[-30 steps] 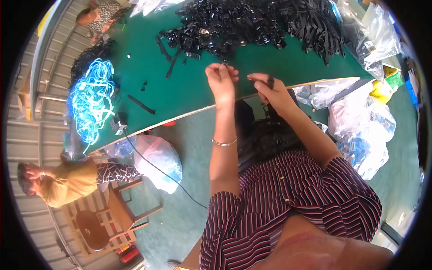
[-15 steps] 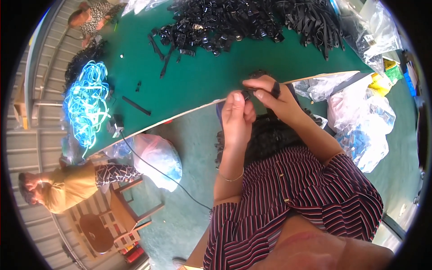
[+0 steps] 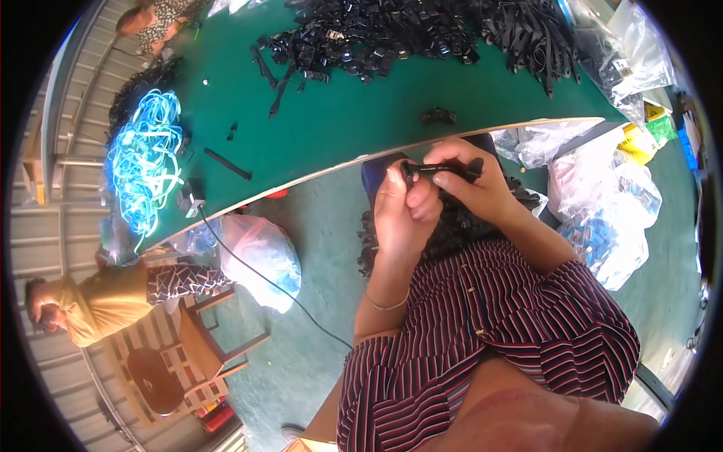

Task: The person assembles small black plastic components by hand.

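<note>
Just in front of the table edge, my left hand (image 3: pixel 407 207) pinches one end of a short black strap (image 3: pixel 444 172), near what looks like a small buckle. My right hand (image 3: pixel 482 184) holds the strap's other part between thumb and fingers, so it runs across from hand to hand. Fingers cover some of the strap. Beyond my hands, a small black strap piece (image 3: pixel 439 114) lies near the edge of the green table (image 3: pixel 339 120). Below them, a heap of black straps (image 3: pixel 452 230) sits at my lap, partly hidden by my arms.
A large pile of black straps with buckles (image 3: pixel 376 38) covers the table's far side. Blue-white cords (image 3: pixel 147 162) lie at the left, beside a small box with a cable (image 3: pixel 191 197). Plastic bags (image 3: pixel 602 203) stand at right. Two other people are at left.
My hands have come slightly nearer to me. My right hand has turned, and more of the black strap shows between my hands. The small piece on the table is now uncovered.
</note>
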